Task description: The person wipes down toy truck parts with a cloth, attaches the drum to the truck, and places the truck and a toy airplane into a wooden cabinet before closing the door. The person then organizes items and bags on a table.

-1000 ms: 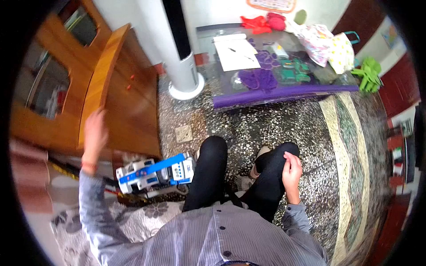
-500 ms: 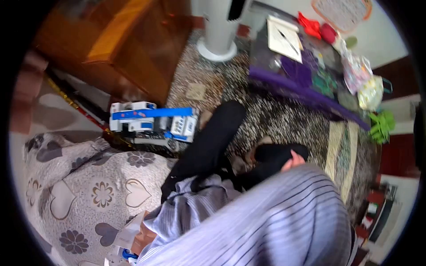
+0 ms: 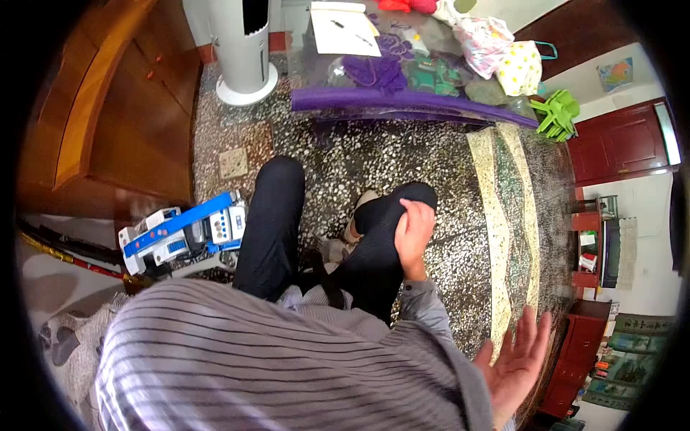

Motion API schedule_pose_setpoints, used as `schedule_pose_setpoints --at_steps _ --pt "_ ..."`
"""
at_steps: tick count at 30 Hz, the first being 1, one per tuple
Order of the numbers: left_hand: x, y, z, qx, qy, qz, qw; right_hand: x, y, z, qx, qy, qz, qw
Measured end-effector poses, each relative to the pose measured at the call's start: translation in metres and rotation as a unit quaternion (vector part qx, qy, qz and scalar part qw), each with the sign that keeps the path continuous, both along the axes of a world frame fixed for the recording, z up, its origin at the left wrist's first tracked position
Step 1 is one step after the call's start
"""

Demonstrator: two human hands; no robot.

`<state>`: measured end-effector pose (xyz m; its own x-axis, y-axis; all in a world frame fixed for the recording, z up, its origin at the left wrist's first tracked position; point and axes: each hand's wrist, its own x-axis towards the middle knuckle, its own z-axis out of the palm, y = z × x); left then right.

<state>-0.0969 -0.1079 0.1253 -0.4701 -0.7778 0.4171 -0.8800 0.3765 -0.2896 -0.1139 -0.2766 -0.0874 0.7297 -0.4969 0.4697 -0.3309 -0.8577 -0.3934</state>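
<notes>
My left hand [image 3: 519, 365] is raised at the lower right, palm toward me, fingers spread and holding nothing. Its striped sleeve [image 3: 287, 345] crosses the whole lower part of the view and hides my lap. My right hand [image 3: 415, 233] lies on the black trouser leg [image 3: 374, 266] near my right knee, fingers stretched out and nothing visible in them. Beyond my left knee, out of reach of both hands, a blue and white toy vehicle [image 3: 183, 233] stands at the left.
A purple-edged table [image 3: 431, 103] with paper, pen, purple yarn-like material and bags stands ahead. Near it are a white column-shaped appliance [image 3: 244, 54] and green stools [image 3: 557, 115]. A wooden cabinet [image 3: 122, 115] is at left; patterned fabric [image 3: 68, 345] lies lower left.
My view has turned to the right. The large striped sleeve has moved lower, and my left hand has come into view. My right hand, partly hidden before, now shows fully on my leg.
</notes>
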Motion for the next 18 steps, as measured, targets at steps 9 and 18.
schedule_pose_setpoints --at_steps 9,18 --pt "0.063 0.036 -0.002 0.137 0.198 0.046 0.969 -0.003 -0.01 -0.014 -0.03 -0.012 0.003 0.999" --pt "0.2 0.143 0.116 -0.216 0.406 -0.084 0.884 0.004 -0.006 -0.008 -0.003 -0.015 -0.005 1.0"
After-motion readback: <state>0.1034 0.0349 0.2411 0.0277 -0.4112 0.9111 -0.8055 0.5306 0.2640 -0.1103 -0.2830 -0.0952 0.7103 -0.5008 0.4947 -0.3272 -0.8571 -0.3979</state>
